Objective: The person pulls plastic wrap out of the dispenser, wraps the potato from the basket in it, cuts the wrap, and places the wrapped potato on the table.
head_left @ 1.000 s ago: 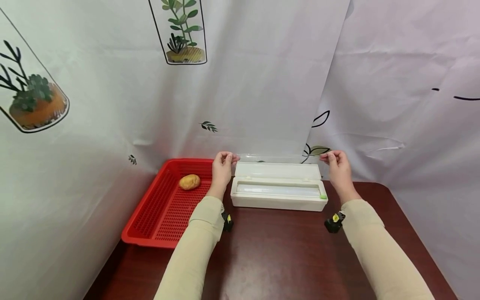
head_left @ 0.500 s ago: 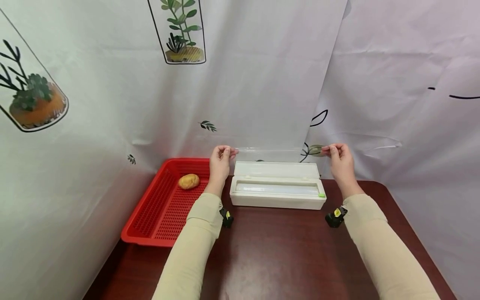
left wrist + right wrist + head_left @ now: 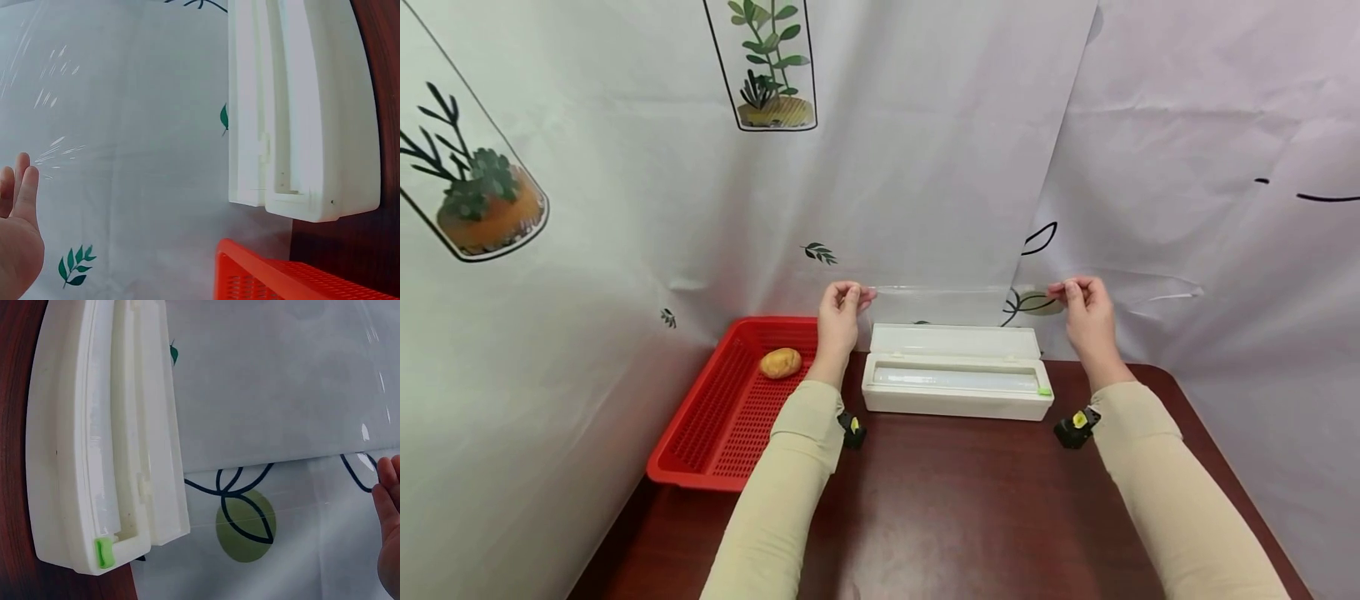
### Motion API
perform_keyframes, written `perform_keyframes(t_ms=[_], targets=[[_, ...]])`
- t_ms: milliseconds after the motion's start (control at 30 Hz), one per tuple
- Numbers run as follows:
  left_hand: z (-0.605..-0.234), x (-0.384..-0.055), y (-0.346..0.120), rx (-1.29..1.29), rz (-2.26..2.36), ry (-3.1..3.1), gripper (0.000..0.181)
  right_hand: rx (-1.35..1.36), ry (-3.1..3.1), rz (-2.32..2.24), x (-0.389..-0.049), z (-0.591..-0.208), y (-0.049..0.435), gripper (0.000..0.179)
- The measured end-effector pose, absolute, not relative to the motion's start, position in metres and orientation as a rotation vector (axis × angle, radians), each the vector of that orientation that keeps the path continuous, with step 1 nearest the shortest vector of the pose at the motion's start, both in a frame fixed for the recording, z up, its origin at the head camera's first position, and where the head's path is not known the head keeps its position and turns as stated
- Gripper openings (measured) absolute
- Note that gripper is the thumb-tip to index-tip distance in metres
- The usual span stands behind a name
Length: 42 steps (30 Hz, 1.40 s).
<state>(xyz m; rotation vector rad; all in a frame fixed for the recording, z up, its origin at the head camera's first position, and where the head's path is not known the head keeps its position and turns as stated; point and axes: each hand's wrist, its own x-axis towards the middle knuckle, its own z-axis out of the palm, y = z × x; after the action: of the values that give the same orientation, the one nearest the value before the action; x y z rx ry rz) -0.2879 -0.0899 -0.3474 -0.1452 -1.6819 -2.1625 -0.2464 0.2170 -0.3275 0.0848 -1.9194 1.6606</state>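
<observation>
A thin strip of clear plastic wrap (image 3: pixel 958 290) is stretched between both hands, above and behind the white wrap dispenser box (image 3: pixel 958 406). My left hand (image 3: pixel 838 325) pinches its left corner between thumb and fingers; in the left wrist view, creases fan out from the fingertips (image 3: pixel 25 172). At the opposite corner, my right hand (image 3: pixel 1088 321) pinches the film the same way. The dispenser stands with its lid (image 3: pixel 955 340) raised, showing the wrap roll (image 3: pixel 955 379) inside. A green slider (image 3: pixel 104 552) sits at the box's right end.
Left of the dispenser, a red plastic basket (image 3: pixel 672 454) rests on the dark wooden table (image 3: pixel 955 508), partly behind the left forearm. One potato (image 3: pixel 780 363) lies in it. A white printed curtain (image 3: pixel 925 167) hangs close behind the table.
Both hands have risen, lifting the film's edge higher above the dispenser. The right hand has also shifted slightly to the right. Basket, potato and dispenser have stayed in place.
</observation>
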Motion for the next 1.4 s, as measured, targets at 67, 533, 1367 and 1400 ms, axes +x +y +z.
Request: perform_keyframes(t_ms=[67,533,1367,1400], targets=[[-0.345,-0.287,-0.089,-0.153,-2.162,-1.666,0.005,0.096,-1.911,1.658,-0.246,-0.325,0.218,0.013],[-0.328,-0.280,-0.089,-0.261,-2.175,-1.587,0.004,0.109,-1.850,1.674,-0.258,-0.323,0.229,0.009],[-0.290,-0.269,-0.093,-0.424,-2.122,-1.521,0.003,0.251,-1.655,1.761,-0.252,-0.287,0.230,0.007],[-0.289,-0.269,-0.094,-0.431,-2.118,-1.519,0.005,0.262,-1.644,1.768,-0.251,-0.286,0.230,0.007]])
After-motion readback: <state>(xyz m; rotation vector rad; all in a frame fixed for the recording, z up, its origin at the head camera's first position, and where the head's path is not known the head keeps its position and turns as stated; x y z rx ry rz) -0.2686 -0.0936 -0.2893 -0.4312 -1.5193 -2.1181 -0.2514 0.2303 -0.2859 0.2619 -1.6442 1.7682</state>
